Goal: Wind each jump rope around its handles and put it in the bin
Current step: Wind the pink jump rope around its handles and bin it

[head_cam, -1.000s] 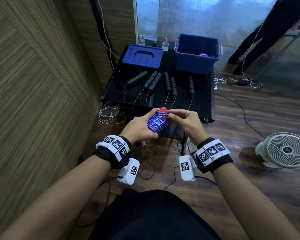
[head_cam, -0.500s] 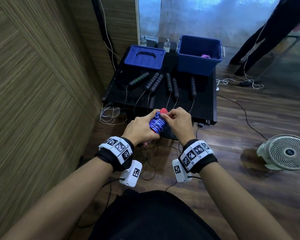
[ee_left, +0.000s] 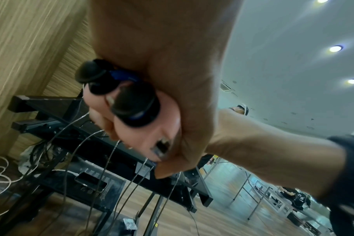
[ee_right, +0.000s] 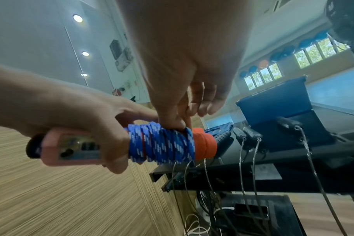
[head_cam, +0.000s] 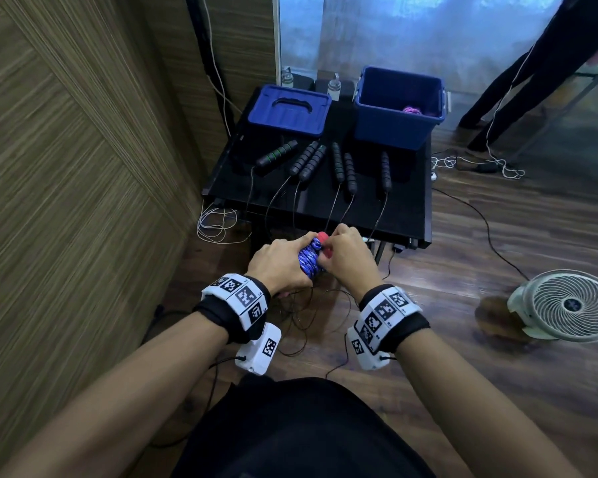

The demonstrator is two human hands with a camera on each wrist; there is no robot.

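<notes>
Jump rope, a soft braided cord coiled on light, rigid handles, sits in my left hand, which grips the handle ends; my right hand pinches its last turn. I judge the coils springy, so I'd hold across them.

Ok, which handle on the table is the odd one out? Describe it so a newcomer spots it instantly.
Start at the black table against the wood wall, then the closed blue lid at its back left. Just in front lies the leftmost handle, angled apart from the others. It alone carries green rings; its neighbours are plain black and ribbed.
</notes>
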